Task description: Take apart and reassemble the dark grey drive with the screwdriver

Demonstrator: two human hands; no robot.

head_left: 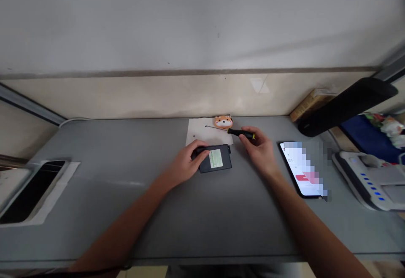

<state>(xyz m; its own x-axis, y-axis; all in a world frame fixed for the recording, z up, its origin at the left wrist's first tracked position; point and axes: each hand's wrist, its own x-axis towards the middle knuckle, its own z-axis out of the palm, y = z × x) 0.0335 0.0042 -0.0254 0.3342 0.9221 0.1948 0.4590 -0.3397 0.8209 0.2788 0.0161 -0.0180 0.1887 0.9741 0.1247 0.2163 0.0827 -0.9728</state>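
The flat black box point(206, 167) is the middle of my clock: a smooth, dull rectangular slab with a pale green label, low at the counter point(110, 143). At nine o'clock, the left hand point(187, 162) grips its side, the thumb laid across the top face and the other fingers bent around the far edge.

At two o'clock, the right hand point(259, 148) has its fingers closed on the screwdriver point(241, 134), which has a rounded black handle with yellow trim. Its slim metal shaft points toward eleven o'clock, over a sheet of white paper point(198, 128); whether the dark tip touches it, I can't tell. A tiny dark speck point(194, 136) marks the sheet.

Toward twelve o'clock sits a rounded orange-and-white animal-face piece point(223, 122), overlapping the paper. At three o'clock a glossy phone point(299, 172) glows, with a chunky white-and-grey power strip point(363, 181) beyond it. A matte black cylinder point(344, 107) rises near two o'clock. Toward eight o'clock, a dark-screened slab point(33, 191) rests on white sheeting. The counter is grey, smooth and faintly shiny.
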